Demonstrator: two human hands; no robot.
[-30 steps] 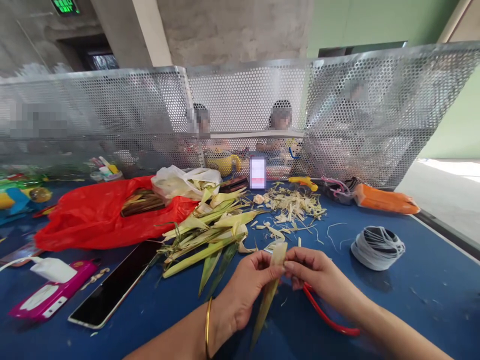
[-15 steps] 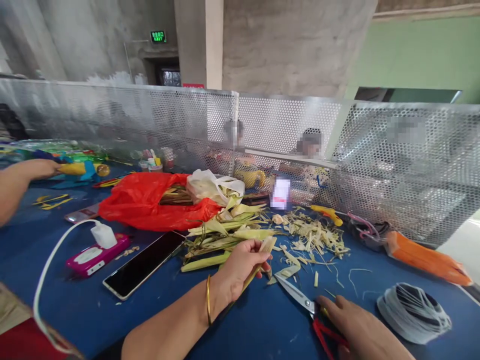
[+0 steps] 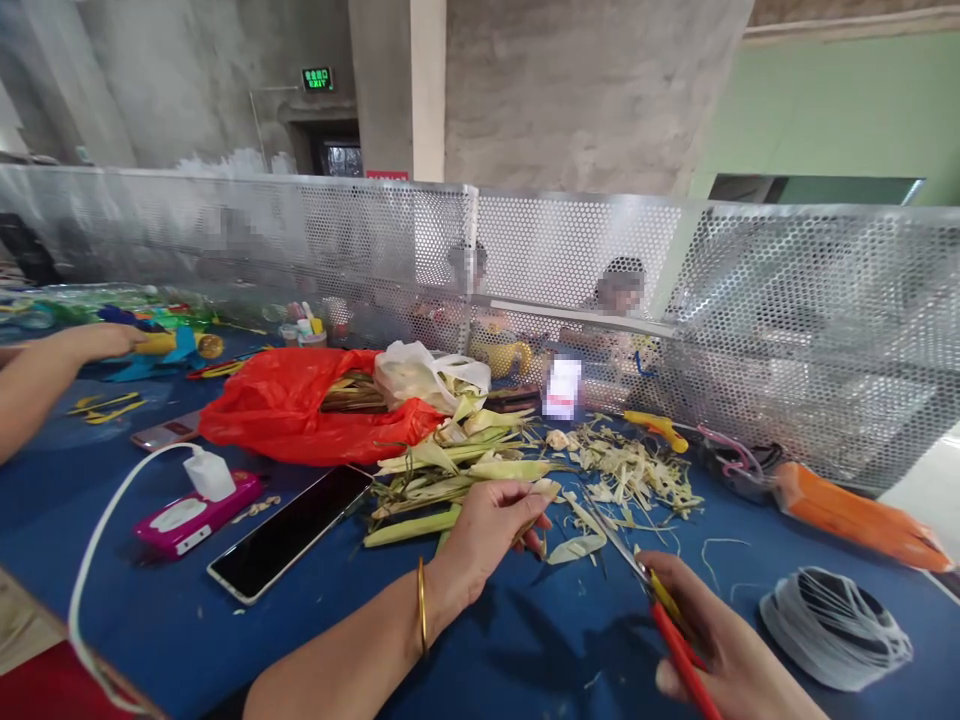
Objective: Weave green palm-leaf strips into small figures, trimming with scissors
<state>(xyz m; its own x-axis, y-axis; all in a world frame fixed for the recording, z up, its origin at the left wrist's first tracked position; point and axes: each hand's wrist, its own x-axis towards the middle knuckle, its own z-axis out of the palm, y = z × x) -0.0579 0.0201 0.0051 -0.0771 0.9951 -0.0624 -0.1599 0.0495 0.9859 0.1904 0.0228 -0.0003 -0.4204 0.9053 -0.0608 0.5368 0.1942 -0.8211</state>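
Observation:
My left hand (image 3: 491, 525), with a gold bangle at the wrist, is closed on a pale corn husk (image 3: 547, 489); only its tip shows past the fingers. In my right hand (image 3: 709, 615) are red-handled scissors (image 3: 619, 545), their blades pointing up and left, just right of the husk and apart from it. A loose cut husk piece (image 3: 576, 549) lies on the table below the blades. Behind my left hand spreads a pile of corn husks (image 3: 472, 468), and right of that a heap of husk trimmings (image 3: 641, 475).
A phone (image 3: 289, 535), a pink power strip (image 3: 196, 515) with a white cable, and a red bag (image 3: 285, 405) lie left. To the right are a cord coil (image 3: 836, 625), an orange packet (image 3: 859, 515) and a yellow-handled tool (image 3: 656, 430). A co-worker's arm (image 3: 56, 380) reaches in at left.
The scissors have risen off the table and swung, bringing the blades up beside the left hand. The husk in my left hand shows less beyond the fingers. The co-worker's hand moved slightly right.

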